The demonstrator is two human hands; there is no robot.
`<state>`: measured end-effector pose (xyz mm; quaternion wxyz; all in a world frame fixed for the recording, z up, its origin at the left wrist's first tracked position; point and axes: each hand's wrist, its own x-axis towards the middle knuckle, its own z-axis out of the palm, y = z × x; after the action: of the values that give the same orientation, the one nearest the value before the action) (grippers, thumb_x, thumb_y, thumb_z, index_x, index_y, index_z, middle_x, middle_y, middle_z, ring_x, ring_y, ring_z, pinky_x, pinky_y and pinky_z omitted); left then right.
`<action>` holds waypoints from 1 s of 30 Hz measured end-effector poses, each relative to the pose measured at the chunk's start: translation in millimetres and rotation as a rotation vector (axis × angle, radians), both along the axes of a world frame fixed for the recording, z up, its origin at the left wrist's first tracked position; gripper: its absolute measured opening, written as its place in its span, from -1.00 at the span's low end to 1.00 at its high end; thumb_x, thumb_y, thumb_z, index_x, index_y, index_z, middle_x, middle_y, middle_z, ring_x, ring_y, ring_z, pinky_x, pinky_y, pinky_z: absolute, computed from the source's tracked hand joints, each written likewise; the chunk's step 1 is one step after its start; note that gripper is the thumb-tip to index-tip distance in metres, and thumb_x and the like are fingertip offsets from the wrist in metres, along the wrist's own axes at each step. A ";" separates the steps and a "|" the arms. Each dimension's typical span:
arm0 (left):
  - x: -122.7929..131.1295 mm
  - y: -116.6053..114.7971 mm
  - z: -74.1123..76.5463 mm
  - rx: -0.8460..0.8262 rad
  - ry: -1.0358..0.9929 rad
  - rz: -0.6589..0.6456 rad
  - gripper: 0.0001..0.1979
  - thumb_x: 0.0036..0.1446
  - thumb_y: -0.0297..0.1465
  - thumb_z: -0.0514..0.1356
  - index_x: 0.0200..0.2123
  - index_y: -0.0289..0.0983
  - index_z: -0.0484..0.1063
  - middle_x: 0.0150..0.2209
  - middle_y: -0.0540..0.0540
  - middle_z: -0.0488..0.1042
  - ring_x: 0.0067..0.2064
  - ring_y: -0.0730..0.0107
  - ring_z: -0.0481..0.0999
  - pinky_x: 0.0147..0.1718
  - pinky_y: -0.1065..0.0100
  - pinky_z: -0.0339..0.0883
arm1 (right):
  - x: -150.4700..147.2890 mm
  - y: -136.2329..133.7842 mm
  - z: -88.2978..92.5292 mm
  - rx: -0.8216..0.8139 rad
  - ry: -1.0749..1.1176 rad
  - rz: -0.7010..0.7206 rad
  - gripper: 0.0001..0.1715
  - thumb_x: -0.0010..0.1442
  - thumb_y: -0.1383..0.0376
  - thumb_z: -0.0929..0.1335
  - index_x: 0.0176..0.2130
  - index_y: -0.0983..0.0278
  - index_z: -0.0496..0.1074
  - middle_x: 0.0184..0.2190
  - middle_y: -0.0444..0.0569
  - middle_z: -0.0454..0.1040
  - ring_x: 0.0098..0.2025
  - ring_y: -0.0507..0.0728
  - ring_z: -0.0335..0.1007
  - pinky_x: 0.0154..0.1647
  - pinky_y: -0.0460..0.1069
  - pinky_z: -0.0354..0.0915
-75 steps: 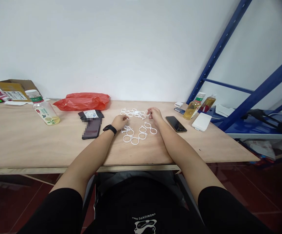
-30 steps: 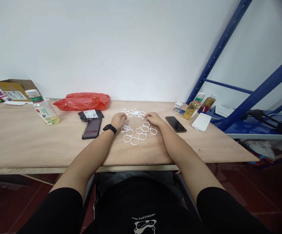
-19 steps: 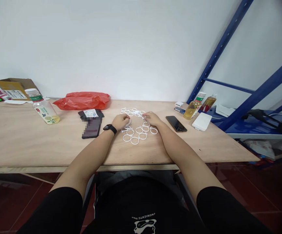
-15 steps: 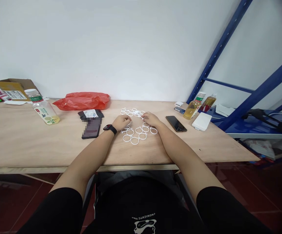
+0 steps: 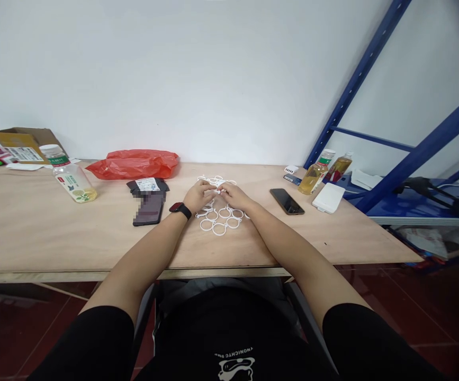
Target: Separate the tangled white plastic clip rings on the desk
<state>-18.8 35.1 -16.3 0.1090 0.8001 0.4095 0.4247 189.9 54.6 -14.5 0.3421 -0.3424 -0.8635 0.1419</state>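
Observation:
My left hand (image 5: 198, 197), with a black watch on its wrist, meets my right hand (image 5: 235, 196) fingertip to fingertip over the table. Both are closed in a pinch around a white plastic ring (image 5: 218, 191), mostly hidden by the fingers. Just nearer to me, several white plastic rings (image 5: 220, 234) with small tabs lie in a linked-looking cluster; whether they are joined is too small to tell. Behind my fingers sits a pile of more such rings (image 5: 229, 181), partly covered by the hands.
Left of my hands lie a dark phone (image 5: 149, 209), a black packet (image 5: 145, 184) and a red plastic bag (image 5: 134, 164). A bottle (image 5: 72, 180) and cardboard box (image 5: 23, 145) stand farther left. On the right are another phone (image 5: 287, 201), a white case (image 5: 328, 198) and a tea bottle (image 5: 314, 174).
My right hand has moved left from the ring pile to meet my left hand, which shifted slightly away from me. A few rings in the near cluster have shifted.

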 end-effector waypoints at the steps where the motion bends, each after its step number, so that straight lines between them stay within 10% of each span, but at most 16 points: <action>1: 0.5 -0.5 0.8 0.006 -0.005 -0.008 -0.76 0.09 -0.33 0.26 -0.16 -0.23 0.59 -0.12 -0.13 0.44 -0.22 0.36 0.46 -0.14 0.30 0.39 | -2.4 -2.3 0.9 -0.002 0.009 0.014 -0.81 0.21 0.37 0.27 -0.20 0.26 0.46 -0.23 -0.02 0.44 -0.15 0.13 0.32 -0.04 0.02 0.22; 8: 2.9 -5.8 3.9 -0.113 0.001 0.063 -0.81 0.12 -0.29 0.24 -0.27 -0.27 0.56 -0.37 -0.05 0.54 -0.43 0.42 0.41 -0.34 0.36 0.33 | -8.4 -2.3 -3.0 -0.215 0.146 -0.042 -0.71 0.27 0.14 0.28 -0.23 0.26 0.49 -0.36 -0.10 0.50 -0.31 0.07 0.37 -0.20 -0.03 0.27; 12: 2.9 -3.2 1.1 -0.084 -0.041 0.109 -0.62 0.14 -0.34 0.20 0.04 -0.25 0.49 -0.34 -0.01 0.55 -0.44 0.44 0.42 -0.29 0.36 0.35 | -0.7 15.1 -10.6 -0.219 0.237 -0.181 -0.65 0.32 0.17 0.21 -0.13 0.23 0.51 -0.19 -0.07 0.57 -0.16 0.10 0.45 -0.07 0.00 0.33; 21: -1.4 1.2 0.2 -0.129 -0.113 0.228 -0.72 0.15 -0.37 0.15 -0.11 -0.27 0.55 -0.30 -0.08 0.57 -0.34 0.37 0.48 -0.19 0.33 0.36 | 35.0 30.4 -18.4 -0.192 -0.279 -0.360 -0.57 0.19 0.32 0.33 0.04 0.02 0.51 0.24 -0.14 0.33 0.25 0.24 0.24 0.31 0.20 0.10; 30: -1.6 -3.8 4.5 -0.154 -0.109 0.216 -0.81 0.06 -0.40 0.11 -0.28 -0.24 0.50 -0.39 0.00 0.50 -0.45 0.42 0.38 -0.35 0.36 0.26 | 47.2 20.2 -6.9 -0.115 -0.273 -0.437 -0.80 0.12 0.16 0.45 -0.29 0.23 0.56 -0.07 0.03 0.45 -0.06 0.15 0.39 0.02 0.02 0.28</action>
<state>-20.4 31.3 -11.8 0.1459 0.7162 0.5182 0.4440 237.1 74.8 -21.4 0.2248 -0.5554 -0.7979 0.0658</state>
